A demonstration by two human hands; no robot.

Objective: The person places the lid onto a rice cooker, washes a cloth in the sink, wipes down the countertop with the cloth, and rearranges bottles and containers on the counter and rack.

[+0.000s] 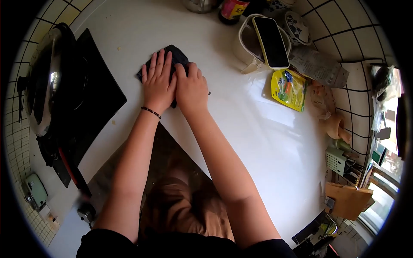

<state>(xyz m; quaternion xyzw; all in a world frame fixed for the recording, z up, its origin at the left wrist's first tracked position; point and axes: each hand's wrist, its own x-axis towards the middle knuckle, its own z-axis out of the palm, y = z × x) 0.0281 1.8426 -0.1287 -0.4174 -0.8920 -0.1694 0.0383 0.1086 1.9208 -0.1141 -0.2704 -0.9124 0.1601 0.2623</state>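
Observation:
A dark cloth (pixel 177 52) lies bunched on the white countertop (pixel 241 112). My left hand (pixel 159 84), with a black beaded bracelet at the wrist, rests flat on the cloth, fingers stretched forward and slightly apart. Right beside it, my right hand (pixel 192 89) presses on the cloth's right part with its fingers bent and curled down over it. The two hands touch or nearly touch near the thumbs. Parts of the cloth under both palms are hidden.
A lidded pan (pixel 45 81) sits on the black cooktop (pixel 101 81) at left. At right are a phone (pixel 272 42) on a white container (pixel 241 49), a yellow packet (pixel 289 89), a grey bag (pixel 320 66) and a wooden board (pixel 347 200). Small crumbs dot the counter.

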